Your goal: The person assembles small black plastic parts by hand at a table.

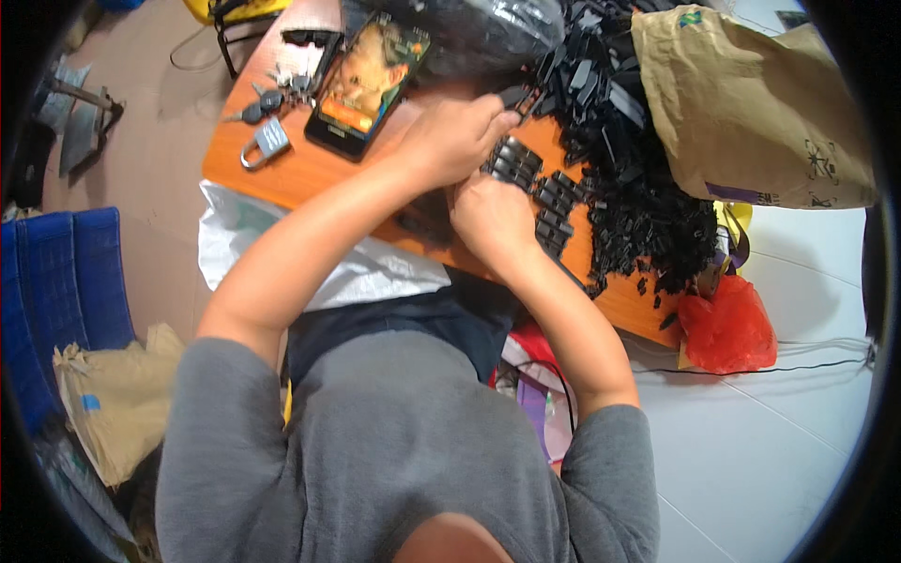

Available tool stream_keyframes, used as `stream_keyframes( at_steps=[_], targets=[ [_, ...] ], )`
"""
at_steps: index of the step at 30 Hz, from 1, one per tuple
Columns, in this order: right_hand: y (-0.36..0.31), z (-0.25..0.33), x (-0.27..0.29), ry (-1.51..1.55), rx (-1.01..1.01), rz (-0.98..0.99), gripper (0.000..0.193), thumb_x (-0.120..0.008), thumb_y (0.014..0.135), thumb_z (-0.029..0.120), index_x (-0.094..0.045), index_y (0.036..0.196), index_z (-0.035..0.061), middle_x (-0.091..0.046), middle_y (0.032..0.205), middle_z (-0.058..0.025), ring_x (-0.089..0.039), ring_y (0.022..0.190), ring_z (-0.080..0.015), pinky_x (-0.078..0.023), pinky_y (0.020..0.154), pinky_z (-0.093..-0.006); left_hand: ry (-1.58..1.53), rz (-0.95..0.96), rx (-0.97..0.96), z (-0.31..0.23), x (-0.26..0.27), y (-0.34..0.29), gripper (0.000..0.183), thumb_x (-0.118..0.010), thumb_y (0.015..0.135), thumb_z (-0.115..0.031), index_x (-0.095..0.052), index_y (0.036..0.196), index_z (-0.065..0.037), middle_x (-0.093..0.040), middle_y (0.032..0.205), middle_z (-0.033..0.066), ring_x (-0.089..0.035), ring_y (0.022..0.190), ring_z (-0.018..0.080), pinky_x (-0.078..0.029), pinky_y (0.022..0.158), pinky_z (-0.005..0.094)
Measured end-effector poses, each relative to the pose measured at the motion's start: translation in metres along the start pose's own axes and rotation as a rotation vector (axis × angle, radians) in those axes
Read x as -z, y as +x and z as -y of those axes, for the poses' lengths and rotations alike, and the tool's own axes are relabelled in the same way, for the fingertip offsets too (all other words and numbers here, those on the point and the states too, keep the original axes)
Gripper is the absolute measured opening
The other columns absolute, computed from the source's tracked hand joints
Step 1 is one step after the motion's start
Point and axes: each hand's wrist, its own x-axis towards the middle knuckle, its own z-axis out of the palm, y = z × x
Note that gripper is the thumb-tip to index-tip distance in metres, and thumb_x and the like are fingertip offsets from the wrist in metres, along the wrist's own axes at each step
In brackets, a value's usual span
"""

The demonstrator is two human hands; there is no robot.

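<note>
My left hand [458,139] is closed, with its fingertips pinching a small black plastic piece [514,98] over the orange wooden table [310,185]. Just nearer to me, my right hand [495,218] is curled shut; its fingers are turned away, so what they hold is hidden. Beside both hands lie black pieces set in short rows [515,162], with more rows [555,228] along my right wrist. A big loose heap of black plastic parts [648,202] spreads to the right of them.
Left on the table are a lit phone [368,86], a grey padlock [267,144] and keys [270,99]. Clear plastic wrapping [488,38] lies at the back. A brown paper sack [751,113] and a red plastic bag [730,327] border the right side.
</note>
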Motion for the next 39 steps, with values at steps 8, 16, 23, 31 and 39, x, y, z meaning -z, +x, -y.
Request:
stream_keyframes(
  at_steps=[8,16,23,31,39],
  targets=[
    [0.002,0.005,0.013,0.054,0.105,-0.1,0.032,-0.05,0.097,0.027,-0.06,0.081,0.0001,-0.065,0.066,-0.0193,-0.066,0.056,-0.035,-0.054,0.05,-0.0437,-0.044,0.024,0.059,-0.002,0.015,0.002,0.035,-0.052,0.099,-0.036,-0.057,0.085,-0.004,-0.063,0.071,0.0208,-0.062,0.069,0.0433,-0.046,0.06,0.0492],
    [-0.014,0.011,-0.014,-0.029,0.07,-0.102,0.033,-0.054,0.095,0.027,-0.061,0.075,0.0012,-0.064,0.063,-0.0179,-0.065,0.051,-0.0327,-0.053,0.047,-0.0438,-0.094,-0.025,0.004,0.004,0.003,-0.019,0.031,-0.055,0.098,-0.028,-0.055,0.082,-0.002,-0.059,0.069,0.0199,-0.06,0.068,0.0423,-0.043,0.059,0.0473],
    [-0.01,0.014,0.003,0.034,0.096,-0.121,0.039,-0.052,0.096,0.029,-0.063,0.074,-0.0006,-0.065,0.067,-0.0205,-0.065,0.057,-0.0387,-0.054,0.052,-0.0463,0.018,-0.014,-0.036,-0.002,0.016,-0.016,0.031,-0.055,0.097,-0.028,-0.054,0.079,-0.003,-0.06,0.071,0.0192,-0.06,0.07,0.0415,-0.044,0.06,0.0483],
    [-0.018,0.021,0.0,-0.021,0.15,-0.097,0.033,-0.05,0.097,0.027,-0.062,0.079,0.0021,-0.064,0.058,-0.0158,-0.066,0.051,-0.0308,-0.054,0.047,-0.0411,-0.046,-0.015,0.021,0.002,0.01,-0.03,0.027,-0.057,0.096,-0.028,-0.057,0.085,-0.004,-0.06,0.07,0.0199,-0.06,0.07,0.0408,-0.045,0.06,0.0474],
    [-0.037,0.027,0.02,0.008,0.117,-0.016,0.033,-0.05,0.097,0.027,-0.061,0.079,0.0019,-0.066,0.066,-0.0177,-0.068,0.057,-0.0333,-0.055,0.052,-0.0433,-0.052,0.033,0.007,-0.019,0.023,-0.038,0.038,-0.048,0.099,-0.039,-0.057,0.087,-0.005,-0.063,0.073,0.0225,-0.062,0.073,0.0451,-0.047,0.063,0.0538]
  ],
)
